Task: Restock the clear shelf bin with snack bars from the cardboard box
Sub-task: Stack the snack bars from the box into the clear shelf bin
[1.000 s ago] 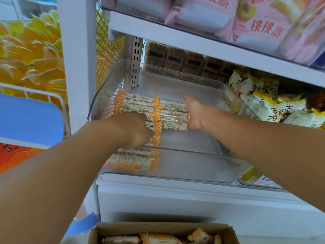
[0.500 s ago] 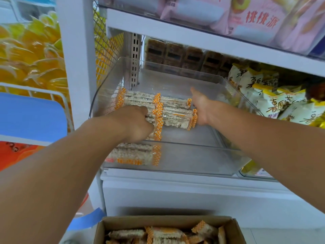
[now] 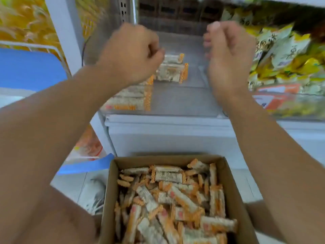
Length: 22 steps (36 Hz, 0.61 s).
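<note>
The clear shelf bin [image 3: 177, 103] sits on the white shelf, with a few stacked white-and-orange snack bars [image 3: 169, 73] in its left part. My left hand [image 3: 131, 51] hovers above the bin's front left, fingers curled into a fist, holding nothing. My right hand [image 3: 226, 55] hangs over the bin's right side with loosely bent fingers, also holding nothing. Below, the open cardboard box [image 3: 108, 191] holds several loose snack bars [image 3: 167, 199] in a jumbled heap. Both hands are blurred by motion.
Yellow and white snack packs [image 3: 284, 55] fill the neighbouring bin on the right. A white shelf upright [image 3: 65, 32] and a blue panel [image 3: 29, 69] stand at the left. The white shelf front [image 3: 175, 134] runs between the bin and the box.
Both hands have let go of the bar stack and pulled back out of the bin. The view has tipped down, so the cardboard box now shows fully.
</note>
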Motion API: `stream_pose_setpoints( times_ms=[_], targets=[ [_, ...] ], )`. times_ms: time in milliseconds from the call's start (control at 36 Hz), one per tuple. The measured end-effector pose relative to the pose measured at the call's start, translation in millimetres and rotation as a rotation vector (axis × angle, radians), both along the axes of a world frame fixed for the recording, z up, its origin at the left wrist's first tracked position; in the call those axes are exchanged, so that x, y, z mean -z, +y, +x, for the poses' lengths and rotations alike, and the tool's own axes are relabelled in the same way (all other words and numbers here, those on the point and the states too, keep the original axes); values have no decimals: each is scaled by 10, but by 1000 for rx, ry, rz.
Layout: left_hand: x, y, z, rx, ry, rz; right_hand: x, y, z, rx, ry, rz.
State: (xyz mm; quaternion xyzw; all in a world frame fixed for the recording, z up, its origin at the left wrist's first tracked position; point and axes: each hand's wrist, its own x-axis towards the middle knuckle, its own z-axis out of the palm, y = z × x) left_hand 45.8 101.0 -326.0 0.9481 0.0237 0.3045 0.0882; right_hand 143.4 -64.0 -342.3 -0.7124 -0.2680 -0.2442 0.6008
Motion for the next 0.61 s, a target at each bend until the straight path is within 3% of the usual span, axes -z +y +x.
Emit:
stream_pose_setpoints(
  times_ms=[56, 139, 167, 222, 278, 333, 472, 556, 611],
  targets=[
    [7, -292, -138, 128, -38, 25, 323, -298, -439, -39, -181, 61],
    [300, -703, -288, 272, 77, 82, 1077, -703, -856, -29, -81, -263],
    [484, -820, -342, 290, 191, 98, 1353, -805, -934, -63, 43, -415],
    [951, -951, -426, 267, 585, 99, 1904, -1009, -984, -127, 304, -748],
    [1454, -1020, -605, 156, 1061, 112, 2296, -1245, -1033, -159, 524, -1077],
    [1950, -1036, -892, -15, 1358, 53, 2570, -1492, -1126, -228, 694, -1305],
    [2715, -1174, -1612, -372, 1420, -515, 2763, -1799, -1341, -370, 879, -1458],
    [2762, -1339, -1740, -432, 1431, -669, 2617, -1815, -1343, -438, 935, -1560],
    [2734, -1450, -1740, -464, 1335, -699, 2535, -1850, -1306, -469, 962, -1622]
  ],
)
